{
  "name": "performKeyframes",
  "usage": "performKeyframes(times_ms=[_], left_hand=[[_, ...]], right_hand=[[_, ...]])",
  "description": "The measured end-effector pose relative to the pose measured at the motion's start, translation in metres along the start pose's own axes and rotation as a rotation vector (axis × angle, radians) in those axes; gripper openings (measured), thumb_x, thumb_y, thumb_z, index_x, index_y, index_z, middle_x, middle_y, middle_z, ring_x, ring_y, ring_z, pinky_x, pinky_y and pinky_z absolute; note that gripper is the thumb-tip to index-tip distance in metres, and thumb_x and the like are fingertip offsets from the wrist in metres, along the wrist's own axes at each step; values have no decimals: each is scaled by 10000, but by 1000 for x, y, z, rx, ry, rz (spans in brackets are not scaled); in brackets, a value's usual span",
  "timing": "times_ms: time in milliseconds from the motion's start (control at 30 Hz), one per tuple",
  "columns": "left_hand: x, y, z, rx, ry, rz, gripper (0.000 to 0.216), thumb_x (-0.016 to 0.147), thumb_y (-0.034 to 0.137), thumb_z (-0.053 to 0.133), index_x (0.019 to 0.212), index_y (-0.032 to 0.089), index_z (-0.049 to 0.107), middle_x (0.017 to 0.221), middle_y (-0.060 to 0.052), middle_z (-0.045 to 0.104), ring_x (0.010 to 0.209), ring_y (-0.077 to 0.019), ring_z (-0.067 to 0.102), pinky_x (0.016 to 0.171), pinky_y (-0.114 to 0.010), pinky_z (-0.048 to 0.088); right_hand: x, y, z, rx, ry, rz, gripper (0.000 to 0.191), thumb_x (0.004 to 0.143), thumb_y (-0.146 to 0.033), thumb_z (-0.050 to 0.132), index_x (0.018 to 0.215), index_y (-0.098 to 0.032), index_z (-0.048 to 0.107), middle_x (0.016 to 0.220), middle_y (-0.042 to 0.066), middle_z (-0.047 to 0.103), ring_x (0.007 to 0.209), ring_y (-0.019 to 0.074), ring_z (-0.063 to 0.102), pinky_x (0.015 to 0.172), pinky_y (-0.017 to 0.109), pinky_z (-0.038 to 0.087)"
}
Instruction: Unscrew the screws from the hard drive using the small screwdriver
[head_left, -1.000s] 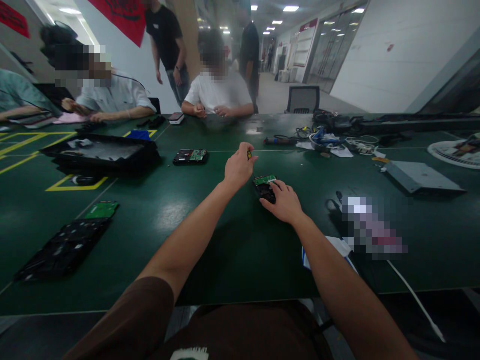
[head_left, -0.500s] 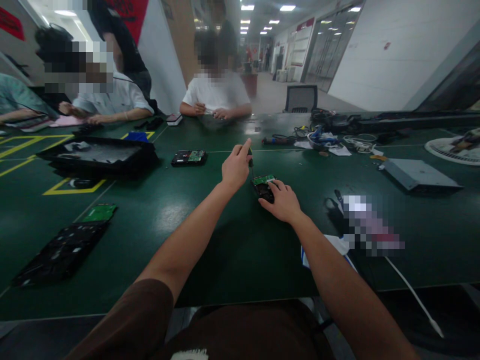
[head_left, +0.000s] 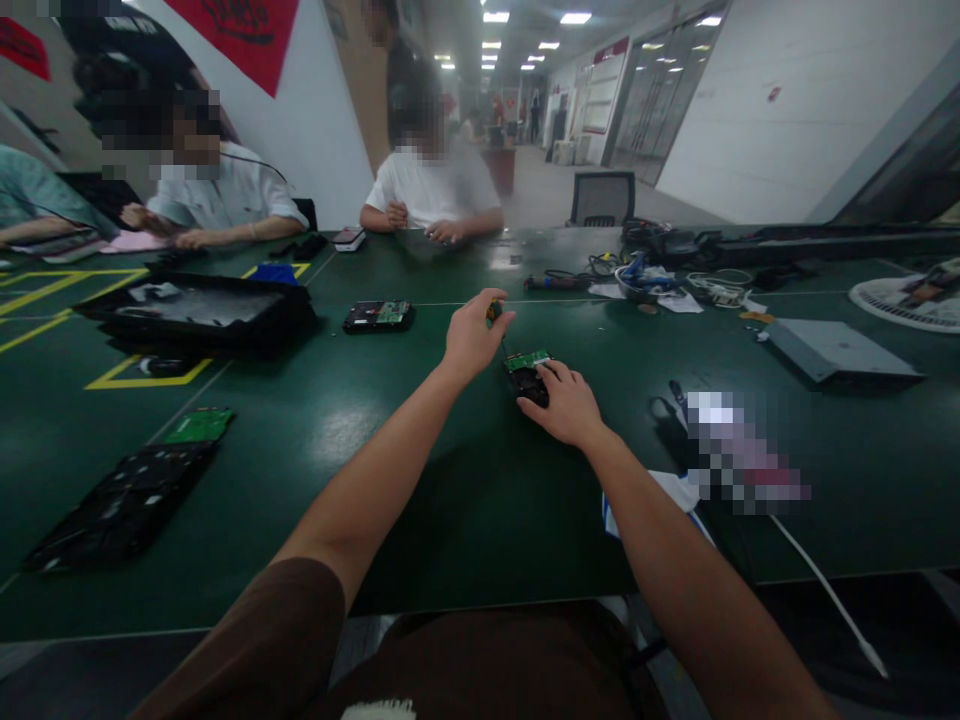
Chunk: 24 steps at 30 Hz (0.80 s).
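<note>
My left hand [head_left: 474,335] grips the handle of a screwdriver [head_left: 495,312] between thumb and fingers, its thin shaft slanting down to the corner of a hard drive [head_left: 526,382]. That drive is black with a green circuit board along its far edge. Over its right side lies my right hand [head_left: 561,400], thumb at the near edge and fingers on top, holding it against the table. Whether the screwdriver's tip sits in a screw is too small to tell.
Another hard drive [head_left: 377,316] lies beyond my left forearm. A black tray [head_left: 202,312] and a black part with a green board [head_left: 127,500] are at left. A grey metal box [head_left: 836,350], cables [head_left: 649,275] and a white cable [head_left: 825,590] lie at right. Co-workers sit across the table.
The fingers of my left hand have shifted around the screwdriver handle, the forefinger now curled rather than pointing up. My right hand and the hard drive stay put. A standing person behind has moved left.
</note>
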<state>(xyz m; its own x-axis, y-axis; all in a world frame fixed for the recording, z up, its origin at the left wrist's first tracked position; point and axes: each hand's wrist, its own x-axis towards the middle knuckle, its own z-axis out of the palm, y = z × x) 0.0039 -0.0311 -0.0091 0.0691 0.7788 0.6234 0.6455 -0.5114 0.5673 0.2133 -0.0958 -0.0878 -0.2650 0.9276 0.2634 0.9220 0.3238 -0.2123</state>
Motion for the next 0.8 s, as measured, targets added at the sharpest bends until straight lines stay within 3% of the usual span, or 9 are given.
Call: performKeyframes(times_ms=[167,367,533,667,800], left_hand=[[5,-8,1,-11,57,-53,426,896,203,729,1313,280,694,1127,-79,646,1006,-215,655,995,-371,524],[10,-13,-1,-33,-52,-29,480,918,121,633,1393,187,629,1257,-120,716,1128,-243,668,1084,-415,489],[10,-5,-11,36,-81,-22,509,954,277,659,1451,172,613,1274,-162,728,1158,-301,683,1075,-458,489],[10,2,-20,14,-99,-41,413,970,347,660,1367,239,697,1177,-111,771,996,-266,732,973,-420,548],[9,9,-23,-348,-238,-205,351,1010,408,599,1292,242,725,1160,-90,763,667,-165,739,631,-301,585]], right_hand=[[0,0,1,3,1,3,785,931,-728,494,1534,-226,512,1588,135,470,1336,434,500,1101,577,429],[0,0,0,3,6,-1,800,934,-733,475,1524,-195,520,1596,145,460,1325,438,504,1084,579,445],[-1,0,0,3,7,-7,782,936,-719,488,1526,-206,519,1599,146,456,1328,434,504,1098,579,432],[0,-1,-1,2,4,-4,787,933,-730,482,1526,-215,519,1596,141,459,1322,434,510,1093,583,436],[0,-1,-1,-3,1,1,780,933,-724,489,1531,-223,515,1597,139,458,1318,438,510,1089,588,436]])
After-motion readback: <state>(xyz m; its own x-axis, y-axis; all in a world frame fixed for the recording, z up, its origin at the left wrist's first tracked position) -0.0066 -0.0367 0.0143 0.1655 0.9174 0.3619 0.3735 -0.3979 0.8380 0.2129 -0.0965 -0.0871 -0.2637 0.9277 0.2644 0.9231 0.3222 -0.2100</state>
